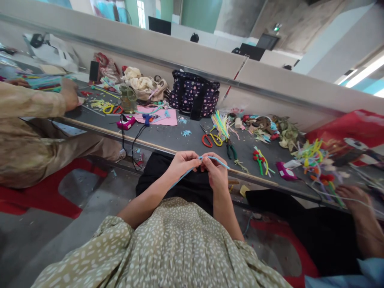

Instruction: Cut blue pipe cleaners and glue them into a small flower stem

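Note:
Both of my hands meet in front of the table's edge, above my lap. A thin light-blue pipe cleaner (220,161) runs through them. My left hand (185,162) pinches it between thumb and fingers, and one end trails down under that wrist. Close beside it, my right hand (214,168) also pinches the pipe cleaner, with the other end sticking out to the right. The fingertips nearly touch, and the short stretch between them is partly hidden. On the table just beyond lie scissors (211,140) with red and yellow handles and dark green pliers (231,150).
A blue glue gun (147,119) rests on pink paper (171,117). Behind stand a dark patterned bag (195,94) and a glass jar (128,99). Pipe cleaner bundles (221,125) lie to the right. Co-workers sit on both sides; one person's hand (355,197) shows at right.

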Motion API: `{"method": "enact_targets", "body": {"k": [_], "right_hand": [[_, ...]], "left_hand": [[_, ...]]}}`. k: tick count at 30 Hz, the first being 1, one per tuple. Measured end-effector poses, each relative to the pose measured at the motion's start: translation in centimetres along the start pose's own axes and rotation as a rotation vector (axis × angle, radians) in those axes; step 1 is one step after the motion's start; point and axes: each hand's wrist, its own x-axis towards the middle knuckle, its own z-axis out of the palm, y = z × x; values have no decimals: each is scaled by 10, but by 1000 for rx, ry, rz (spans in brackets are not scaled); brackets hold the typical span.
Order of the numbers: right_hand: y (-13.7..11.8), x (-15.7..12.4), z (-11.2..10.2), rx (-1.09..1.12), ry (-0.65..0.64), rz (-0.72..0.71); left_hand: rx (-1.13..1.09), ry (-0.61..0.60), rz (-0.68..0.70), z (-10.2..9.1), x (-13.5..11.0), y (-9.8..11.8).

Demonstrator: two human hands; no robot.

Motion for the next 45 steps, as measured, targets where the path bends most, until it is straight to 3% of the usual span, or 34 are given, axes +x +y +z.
{"method": "enact_targets", "body": {"k": [4,10,14,20,45], "right_hand": [[-1,-1,1,-10,21,-65],[0,-1,-3,21,-15,-21],[0,-3,-4,12,-42,46],[-4,-4,0,15,-61,25],[-4,-1,4,97,3,69]], "left_hand": [[-19,-8,9,-2,0,-1],[-202,-138,-212,-11,2,-4],[-267,-212,-288,-14,4,-8],[-334,-206,-337,-14,6,-8],[-378,-168,-316,-7,5,-9]]}}
